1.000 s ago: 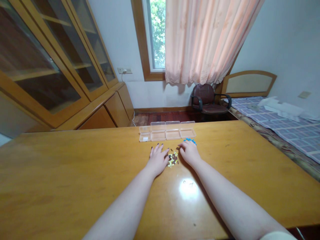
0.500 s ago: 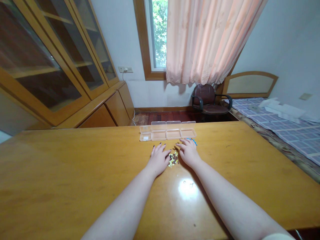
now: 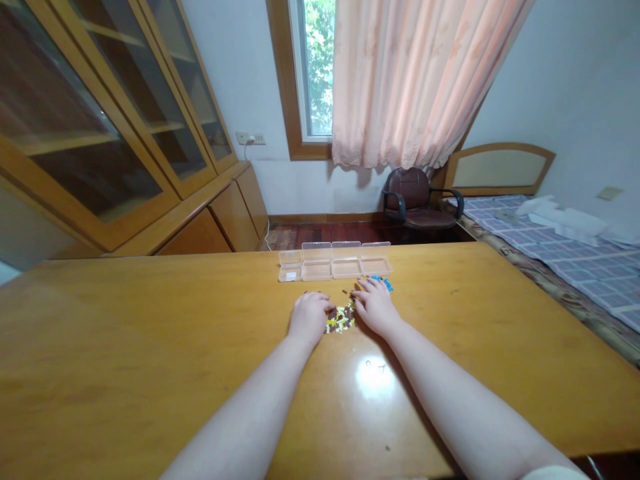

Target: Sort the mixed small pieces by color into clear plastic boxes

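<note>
Small yellow and brown pieces (image 3: pixel 341 321) lie in a loose pile on the desk (image 3: pixel 150 347), between the two hands. The left hand (image 3: pixel 309 317) curls at the pile's left edge; the right hand (image 3: pixel 377 308) reaches along its right edge, near blue pieces (image 3: pixel 389 285). I cannot tell whether either grips anything. Clear plastic boxes (image 3: pixel 346 269) stand open on the far side.

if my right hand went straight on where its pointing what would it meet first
Your right hand points forward and leftward, so probably the small brown piece near its fingertips, then the row of open, clear plastic boxes. Height is unclear; it might pass over the piece.
</note>
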`<state>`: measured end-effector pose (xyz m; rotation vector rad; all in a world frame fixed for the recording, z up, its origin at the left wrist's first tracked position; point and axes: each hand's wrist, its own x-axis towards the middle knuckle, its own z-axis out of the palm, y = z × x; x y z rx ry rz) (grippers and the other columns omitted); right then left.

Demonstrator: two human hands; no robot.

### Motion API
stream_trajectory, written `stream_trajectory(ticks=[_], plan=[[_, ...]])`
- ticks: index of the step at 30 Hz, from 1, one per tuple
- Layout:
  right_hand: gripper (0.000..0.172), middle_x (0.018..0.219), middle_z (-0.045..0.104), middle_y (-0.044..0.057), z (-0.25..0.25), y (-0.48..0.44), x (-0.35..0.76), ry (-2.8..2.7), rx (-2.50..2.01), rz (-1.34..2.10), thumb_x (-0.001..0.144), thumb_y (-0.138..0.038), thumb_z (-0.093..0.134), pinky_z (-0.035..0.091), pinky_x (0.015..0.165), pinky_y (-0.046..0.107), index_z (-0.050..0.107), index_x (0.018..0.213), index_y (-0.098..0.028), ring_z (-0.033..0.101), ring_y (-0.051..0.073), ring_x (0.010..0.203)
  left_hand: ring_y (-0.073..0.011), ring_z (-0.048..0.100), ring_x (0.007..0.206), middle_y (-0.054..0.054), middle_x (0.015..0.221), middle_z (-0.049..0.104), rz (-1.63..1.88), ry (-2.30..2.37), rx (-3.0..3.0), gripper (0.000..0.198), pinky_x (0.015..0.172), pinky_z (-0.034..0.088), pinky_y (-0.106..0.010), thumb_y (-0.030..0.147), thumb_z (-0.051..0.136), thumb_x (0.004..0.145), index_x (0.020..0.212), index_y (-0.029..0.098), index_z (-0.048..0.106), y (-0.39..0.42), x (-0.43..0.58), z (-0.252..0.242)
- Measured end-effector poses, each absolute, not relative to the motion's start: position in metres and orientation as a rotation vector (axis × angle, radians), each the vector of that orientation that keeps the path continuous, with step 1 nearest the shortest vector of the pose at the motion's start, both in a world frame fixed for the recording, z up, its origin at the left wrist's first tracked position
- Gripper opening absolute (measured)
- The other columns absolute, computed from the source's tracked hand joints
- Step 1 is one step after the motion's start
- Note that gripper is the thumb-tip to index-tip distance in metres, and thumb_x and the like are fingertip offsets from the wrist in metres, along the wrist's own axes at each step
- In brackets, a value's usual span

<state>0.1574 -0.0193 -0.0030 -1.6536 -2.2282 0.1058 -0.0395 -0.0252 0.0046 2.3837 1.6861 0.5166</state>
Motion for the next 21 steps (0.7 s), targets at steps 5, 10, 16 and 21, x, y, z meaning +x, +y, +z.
stream_trajectory(ticks=[5,10,16,21], plan=[[0.031,0.131,0.054,0.006,-0.0028,-0.0213,0.1539,-2.25,-1.683,0.086,0.09,-0.037,0.048,0.019,0.107,0.05,0.067,0.111,-0.026,0.037,0.029,0.124,-0.0188,0.06,0.096,-0.002,0.101,0.071,0.521,1.66,2.385,0.026,0.09,0.042,-0.032,0.014,0.055,0.08,0.09,0.027,0.075,-0.0271,-0.0388,0.0093],[0.029,0.126,0.058,0.005,-0.0011,-0.0239,0.1541,-2.281,-1.579,0.026,0.091,-0.033,0.046,0.018,0.109,0.049,0.069,0.107,-0.027,0.04,0.027,0.122,-0.0177,0.059,0.096,-0.001,0.1,0.071,0.564,1.69,2.366,0.027,0.091,0.043,-0.031,0.014,0.052,0.081,0.09,0.026,0.074,-0.027,-0.0382,0.0089],[0.041,0.135,0.048,0.01,-0.0077,-0.0207,0.1552,-2.302,-1.691,0.057,0.089,-0.042,0.049,0.017,0.106,0.055,0.057,0.126,-0.027,0.032,0.033,0.128,-0.0204,0.059,0.1,-0.003,0.104,0.07,0.501,1.681,2.4,0.025,0.092,0.042,-0.035,0.016,0.055,0.081,0.088,0.027,0.075,-0.0265,-0.0385,0.0068],[0.046,0.145,0.036,0.009,-0.0097,-0.0202,0.156,-2.364,-1.611,0.095,0.089,-0.047,0.047,0.012,0.108,0.056,0.049,0.132,-0.032,0.023,0.033,0.134,-0.0207,0.059,0.099,-0.003,0.103,0.071,0.504,1.611,2.45,0.025,0.093,0.042,-0.036,0.015,0.055,0.081,0.087,0.028,0.076,-0.0265,-0.0388,0.006]])
